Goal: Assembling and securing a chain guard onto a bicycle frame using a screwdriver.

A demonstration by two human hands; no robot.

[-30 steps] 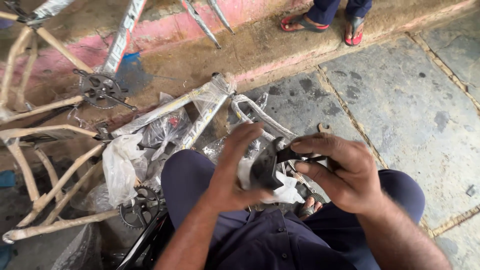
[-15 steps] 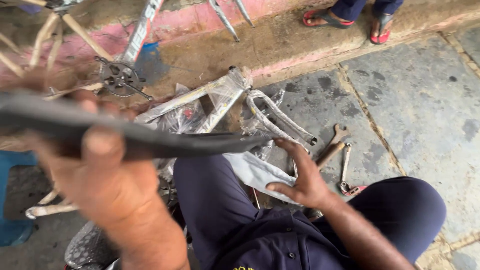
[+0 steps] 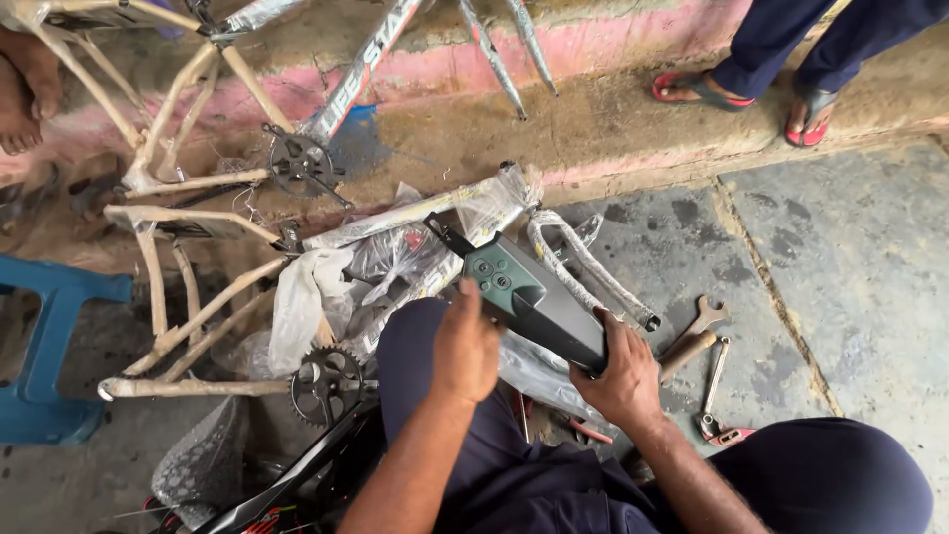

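I sit on the ground with my knees in dark blue trousers. My right hand (image 3: 625, 381) grips the near end of a long dark green plastic panel (image 3: 529, 295) with round studs on its face. The panel slants up and to the left over my left knee. My left hand (image 3: 467, 346) is raised beside the panel's left edge, fingers straight and touching or almost touching it, holding nothing. Just beyond the panel lies a bicycle frame wrapped in clear plastic (image 3: 425, 232).
Paper-wrapped bicycle frames (image 3: 188, 316) and a chainring (image 3: 326, 381) lie to the left, by a blue stool (image 3: 49, 346). Wrenches (image 3: 704, 326) lie on the concrete to the right. Another person's feet in red sandals (image 3: 751, 89) stand on the kerb, and a bare foot (image 3: 25, 94) shows top left.
Half a second ago my left hand held a long dark piece close to the camera. Now my right hand holds the green panel over my knee and the left hand is free.
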